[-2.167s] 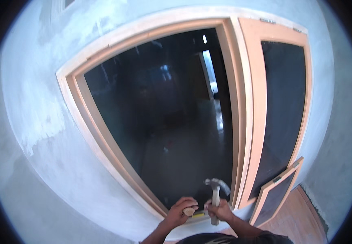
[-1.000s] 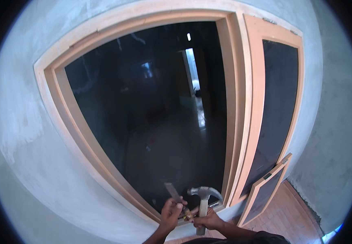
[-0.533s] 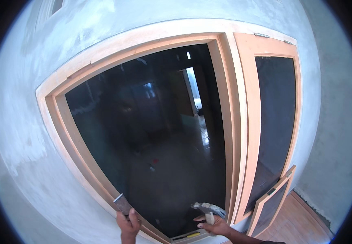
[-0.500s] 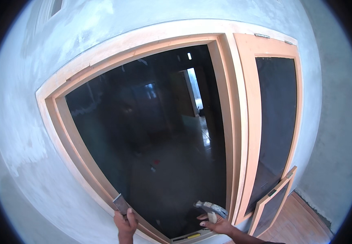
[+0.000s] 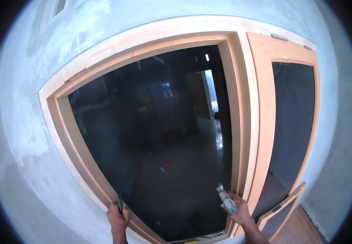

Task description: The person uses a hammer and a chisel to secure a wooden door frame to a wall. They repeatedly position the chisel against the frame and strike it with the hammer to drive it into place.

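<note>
While LH holds chisel, RH has hammer.

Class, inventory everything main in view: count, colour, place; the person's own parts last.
Rectangular wooden window frame: 1, peach, centre
Tall glazed wooden sash: 1, peach, right
Metal hinges: 2, silver, sash top
Small wood-framed panel: 1, peach, lower right
Plaster wall: 1, pale grey, around frame
Floor: 1, reddish, lower right
Slim object: 1, yellow, frame bottom
Metal-headed hammer: 1, grey, lower right
Thin metal blade: 1, dark, lower left
Left hand: 1, bare, around blade
Right hand: 1, bare, holding hammer
</note>
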Demonstrator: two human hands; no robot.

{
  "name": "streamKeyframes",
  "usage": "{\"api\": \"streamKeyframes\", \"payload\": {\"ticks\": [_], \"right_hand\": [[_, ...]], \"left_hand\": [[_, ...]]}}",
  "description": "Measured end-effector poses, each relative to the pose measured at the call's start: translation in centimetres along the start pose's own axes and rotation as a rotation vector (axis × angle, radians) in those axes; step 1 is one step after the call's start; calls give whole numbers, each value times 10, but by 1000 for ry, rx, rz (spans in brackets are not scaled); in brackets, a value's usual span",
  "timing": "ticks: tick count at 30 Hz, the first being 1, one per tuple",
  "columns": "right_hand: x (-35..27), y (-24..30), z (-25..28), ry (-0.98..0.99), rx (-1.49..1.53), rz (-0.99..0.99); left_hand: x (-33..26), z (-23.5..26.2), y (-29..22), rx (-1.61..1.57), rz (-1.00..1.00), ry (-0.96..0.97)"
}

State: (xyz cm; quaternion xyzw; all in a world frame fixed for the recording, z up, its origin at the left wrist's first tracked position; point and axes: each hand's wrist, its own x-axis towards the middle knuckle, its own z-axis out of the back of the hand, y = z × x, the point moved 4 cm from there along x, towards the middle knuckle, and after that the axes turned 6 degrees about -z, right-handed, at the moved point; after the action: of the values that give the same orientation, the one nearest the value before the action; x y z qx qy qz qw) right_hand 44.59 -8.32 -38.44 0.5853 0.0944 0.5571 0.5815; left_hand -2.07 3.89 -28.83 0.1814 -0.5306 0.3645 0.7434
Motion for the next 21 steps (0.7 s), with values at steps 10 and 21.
{"api": "streamKeyframes", "payload": {"ticks": [10, 21], "right_hand": [[1, -6, -1, -14, 34, -125], [1, 3, -2, -75, 25, -13]], "left_hand": [[-3, 3, -4, 107, 80, 38], [8, -9, -21, -256, 169, 64]]}}
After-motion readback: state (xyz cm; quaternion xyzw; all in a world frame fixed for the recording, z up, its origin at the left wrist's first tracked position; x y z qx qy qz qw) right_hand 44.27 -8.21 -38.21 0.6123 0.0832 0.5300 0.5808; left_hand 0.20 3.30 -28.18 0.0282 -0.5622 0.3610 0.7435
